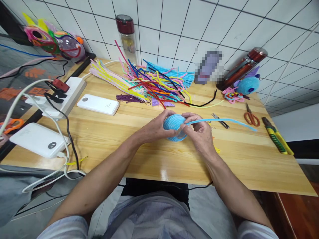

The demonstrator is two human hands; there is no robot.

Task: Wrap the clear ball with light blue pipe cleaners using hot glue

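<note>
Left hand (157,127) has its fingers curled round the blue-wrapped ball (173,122), over the worktop (154,159); right hand (200,131) pinches the blue strand (224,120) against its side. Should that pinch slacken, coils could slip across the clear bare patch; the strand's long tail might snag the snips (221,121) if tugged.

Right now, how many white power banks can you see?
2. The nearer power bank lies at the left edge of the table; the farther power bank lies just right of the white power strip. More could be hidden from view.
</note>
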